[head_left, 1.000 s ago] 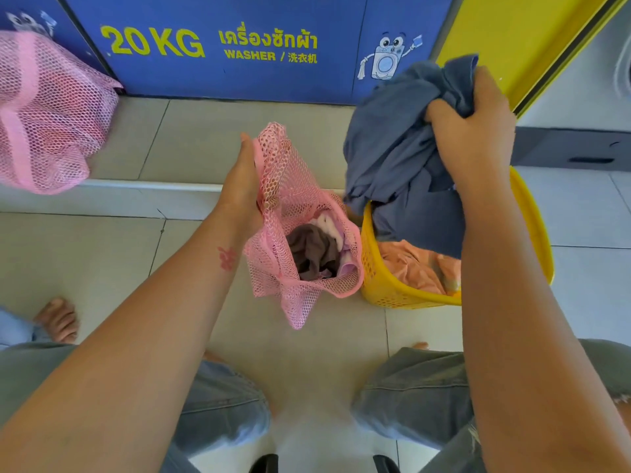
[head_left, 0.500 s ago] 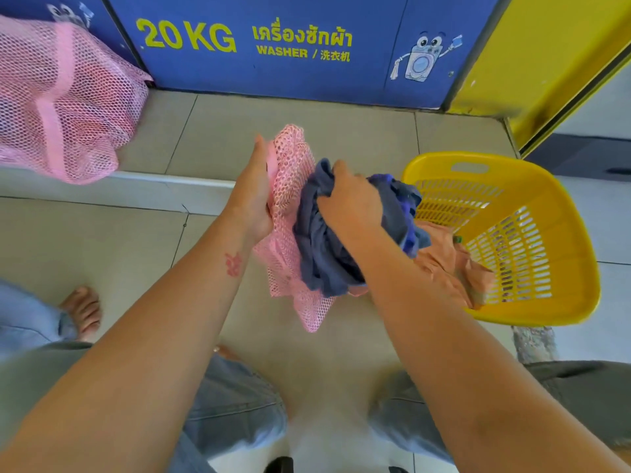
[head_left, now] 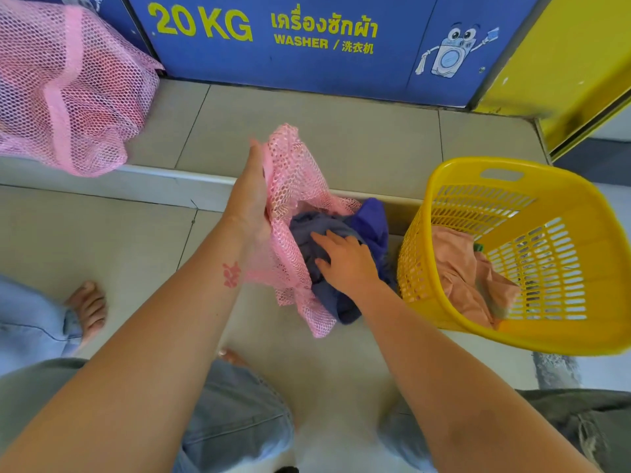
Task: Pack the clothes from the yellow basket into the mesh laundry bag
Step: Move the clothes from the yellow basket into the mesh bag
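Observation:
My left hand (head_left: 249, 203) grips the raised rim of the pink mesh laundry bag (head_left: 293, 186) and holds its mouth open above the floor. A blue-grey garment (head_left: 368, 220) fills the mouth of the bag, part of it hanging over the near edge. My right hand (head_left: 345, 261) lies flat on that garment with its fingers spread, pressing on it. To the right the yellow basket (head_left: 532, 339) leans on its side, and a peach garment (head_left: 457, 268) lies inside it with a bit of green showing.
A second, filled pink mesh bag (head_left: 65, 90) sits on the raised tile step (head_left: 341, 145) at the left. The blue 20 KG washer front (head_left: 307, 46) rises behind, a yellow panel (head_left: 563, 70) at the right. My knees and a bare foot (head_left: 88, 308) are below.
My right hand lifted the blue-grey garment out of the basket, carried it left into the bag, and now rests spread on top of it. The left hand kept hold of the bag.

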The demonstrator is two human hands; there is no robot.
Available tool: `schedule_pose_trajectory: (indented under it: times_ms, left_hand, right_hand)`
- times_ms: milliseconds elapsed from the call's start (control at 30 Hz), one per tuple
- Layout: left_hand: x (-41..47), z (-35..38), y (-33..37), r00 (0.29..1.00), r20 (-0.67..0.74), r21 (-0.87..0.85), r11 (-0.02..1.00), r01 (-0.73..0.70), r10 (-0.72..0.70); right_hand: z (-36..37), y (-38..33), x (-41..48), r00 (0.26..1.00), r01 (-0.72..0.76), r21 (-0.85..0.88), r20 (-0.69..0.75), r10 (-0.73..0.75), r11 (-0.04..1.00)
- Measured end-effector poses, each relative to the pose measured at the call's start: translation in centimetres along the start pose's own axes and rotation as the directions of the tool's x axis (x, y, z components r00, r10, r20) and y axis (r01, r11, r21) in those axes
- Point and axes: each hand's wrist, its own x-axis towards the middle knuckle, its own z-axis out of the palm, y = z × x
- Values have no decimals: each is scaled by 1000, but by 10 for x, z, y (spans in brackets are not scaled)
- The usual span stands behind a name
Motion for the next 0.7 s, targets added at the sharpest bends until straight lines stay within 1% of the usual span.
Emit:
schedule_pose_trajectory:
  times_ms: [67,100,133,167,200,233,267,300,333,433,533,600,700]
  left_hand:
    - [2,-6,0,999,-37,-39,999,-12,10]
    - [3,-8,0,999,-48,-42,999,-20,18]
    - [3,-9,0,998,-57,-38,999,-26,24]
    - [3,-10,-1,998,-64,-31,999,-26,24]
    - [3,-9,-1,997,-69,-23,999,-25,23]
    - [3,-9,-2,997,-75,-18,1000,-24,22]
    - [3,-8,-2,997,-81,-14,1000,-23,22]
    - [4,-8,-3,996,-81,-9,1000,-24,24]
    - [4,-7,-3,996,-81,-3,1000,-24,24]
    - [5,-8,-3,997,-72,-1,1000,-17,17]
    - [4,-9,-2,998,-67,13,1000,-13,14]
    - [5,-10,-2,998,-67,30,999,-18,19]
    - [7,-12,-5,998,-61,80,997,4,1]
  right_hand:
    - [-4,3,-3,989,-26,73,-147,36,997]
    - [-5,5,-5,965,-69,69,-248,84,995]
    - [-5,7,-7,928,-143,70,-338,159,987]
    - [-5,10,-8,885,-240,99,-386,259,966]
    - [-4,12,-8,856,-342,140,-361,370,929]
    - [-2,13,-8,843,-429,177,-275,463,886]
    - [1,14,-6,834,-492,199,-170,524,847]
    - [5,14,-5,830,-528,207,-82,552,824]
    - [9,14,-3,831,-539,206,-29,556,817]
    - [20,12,0,841,-528,200,-11,541,825]
    - [21,18,1,796,-595,231,36,604,770]
    - [14,22,1,800,-593,239,67,596,769]
    - [-7,22,2,828,-532,323,8,560,783]
